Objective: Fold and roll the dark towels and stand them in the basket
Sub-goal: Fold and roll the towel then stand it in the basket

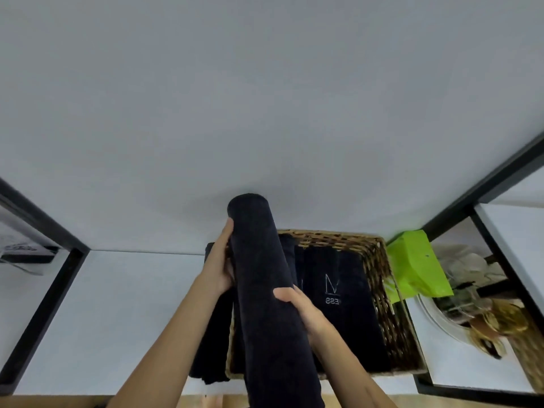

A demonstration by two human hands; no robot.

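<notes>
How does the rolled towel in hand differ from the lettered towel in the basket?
The rolled towel is a tight cylinder, held above the basket by the left hand and right hand; the lettered towel lies inside the basket, untouched. The rolled towel shows no marking; the lettered towel shows pale lettering. Both are dark.

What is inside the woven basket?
Dark towels fill the basket, one showing pale lettering. The rolled towel held in both hands hides the basket's left part and floor.

A home storage nook — black-framed white shelf [123,304], wicker basket [379,278], white wall [265,98].
</notes>
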